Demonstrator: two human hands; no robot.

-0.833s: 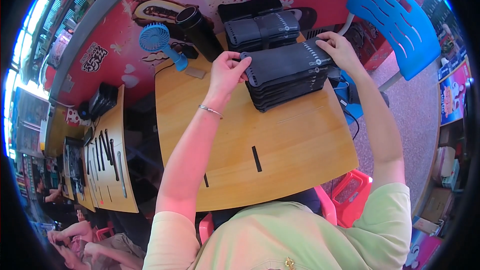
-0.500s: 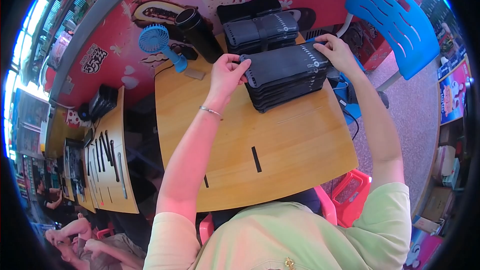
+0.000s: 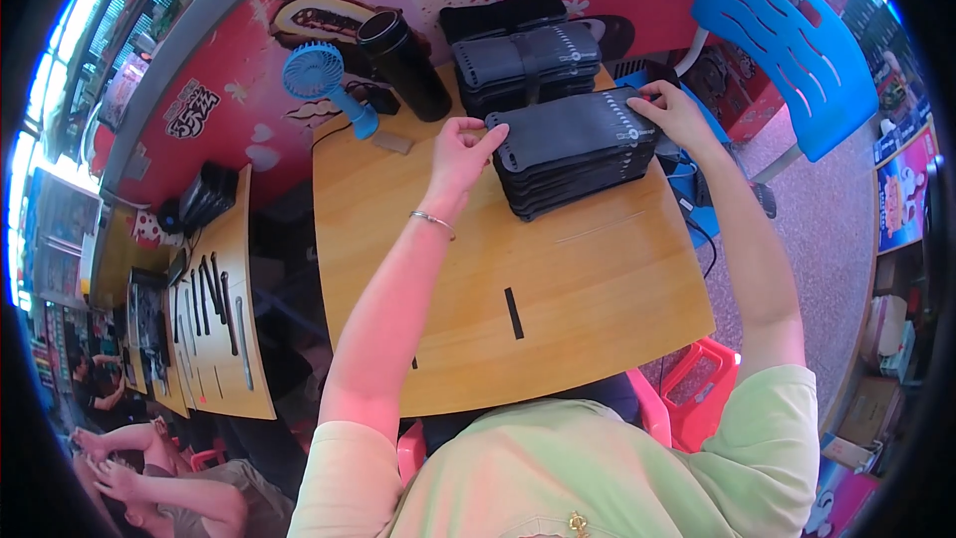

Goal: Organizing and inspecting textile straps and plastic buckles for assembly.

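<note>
Head view: the top case (image 3: 563,128) lies uppermost on a stack of dark flat cases (image 3: 578,184), at the far right part of the counter (image 3: 448,299);
Left hand (image 3: 460,154): its grip pinches the case's left end, thumb on top;
Right hand (image 3: 677,118): its grip pinches the far right corner — fingertips partly hidden;
Case handling: probably light, smooth and a little slippery, stiff enough to stay flat; opposite ends look the best hold, thumbs above;
Behind the stack: a second black pile (image 3: 488,62), near enough to crowd fingers at the far edge;
Far left: a black tumbler (image 3: 408,65) and a blue fan (image 3: 317,75) — both apart from the left hand;
Near side: a thin black strip (image 3: 513,314), out of the way;
Beyond: a blue chair (image 3: 787,50), clear of the right hand
</note>
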